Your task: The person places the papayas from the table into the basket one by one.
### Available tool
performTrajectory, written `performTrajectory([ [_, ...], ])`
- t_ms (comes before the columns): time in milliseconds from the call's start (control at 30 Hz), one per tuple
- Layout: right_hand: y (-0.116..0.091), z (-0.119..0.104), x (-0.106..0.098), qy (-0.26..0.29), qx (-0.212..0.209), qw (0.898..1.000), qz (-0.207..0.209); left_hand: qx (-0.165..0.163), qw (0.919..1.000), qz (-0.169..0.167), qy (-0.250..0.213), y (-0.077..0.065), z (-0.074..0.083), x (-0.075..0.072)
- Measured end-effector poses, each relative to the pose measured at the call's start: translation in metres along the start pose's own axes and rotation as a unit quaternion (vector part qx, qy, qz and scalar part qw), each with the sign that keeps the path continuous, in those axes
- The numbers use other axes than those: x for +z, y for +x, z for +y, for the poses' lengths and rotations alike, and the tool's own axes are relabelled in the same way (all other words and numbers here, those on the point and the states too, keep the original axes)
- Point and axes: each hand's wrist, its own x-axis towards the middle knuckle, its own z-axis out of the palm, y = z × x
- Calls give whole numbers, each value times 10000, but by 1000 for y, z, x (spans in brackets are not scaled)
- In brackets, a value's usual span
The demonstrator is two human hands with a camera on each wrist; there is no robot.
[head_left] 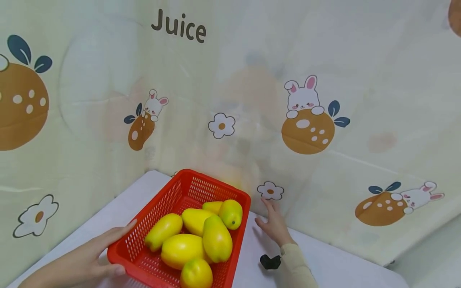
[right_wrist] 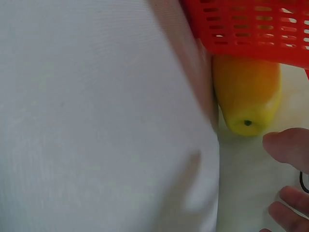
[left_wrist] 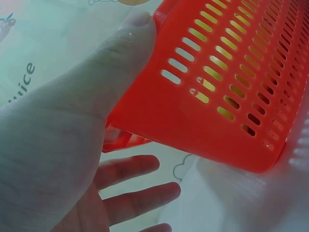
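A red perforated basket (head_left: 209,186) stands on the white surface, with several yellow-green mangoes (head_left: 183,250) inside. My left hand (head_left: 84,254) holds its near left corner, the thumb on one side and the index finger along the other; the remaining fingers (left_wrist: 142,198) stay extended and apart from it in the left wrist view. Behind the basket's right side, my right hand (head_left: 275,224) reaches with spread fingers and holds nothing. In the right wrist view, one orange-yellow mango (right_wrist: 248,96) lies outside, close against the basket wall, near the right thumb (right_wrist: 289,147). That mango is hidden in the head view.
A pale curtain (head_left: 248,156) printed with rabbits, flowers and the word "Juice" hangs right behind the white table (head_left: 151,186). A small black object (head_left: 270,262) sits by the right sleeve (head_left: 297,260).
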Motion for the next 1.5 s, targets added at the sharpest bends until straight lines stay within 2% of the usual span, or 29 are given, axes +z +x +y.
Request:
performTrajectory([
  [100, 0, -1, 4, 31, -29, 10000, -72, -173, 9989, -160, -410, 0, 0, 1],
  [133, 0, -2, 5, 26, -42, 9999, -100, -132, 9988, -173, -437, 0, 0, 1],
  [200, 1, -3, 7, 9, -97, 9999, -129, -37, 9990, -170, -412, -1, 0, 0],
  [433, 7, -6, 12, 59, -207, 9994, -275, -47, 9995, -112, -299, -1, 3, -1],
  [667, 10, -8, 19, 230, -56, 9985, -485, -188, 9977, -195, -622, 0, 4, 0],
  [767, 12, -9, 21, 284, -72, 9979, -574, -159, 9977, -183, -626, -1, 3, 0],
  [1000, 20, -14, 26, -38, -332, 9982, -490, -139, 9949, -332, -940, -2, 1, 1],
  [1067, 23, -16, 29, -79, -469, 9979, -443, -31, 9945, -376, -980, -2, 0, 0],
  [1200, 29, -17, 33, -68, -627, 9975, -321, -22, 9918, -455, -1191, -2, 1, 1],
  [1367, 35, -20, 38, 307, -264, 9986, -336, 113, 9902, -563, -1275, -2, -1, 1],
  [1500, 37, -23, 40, 395, -134, 9987, -306, 89, 9900, -540, -1299, -1, -1, 0],
])
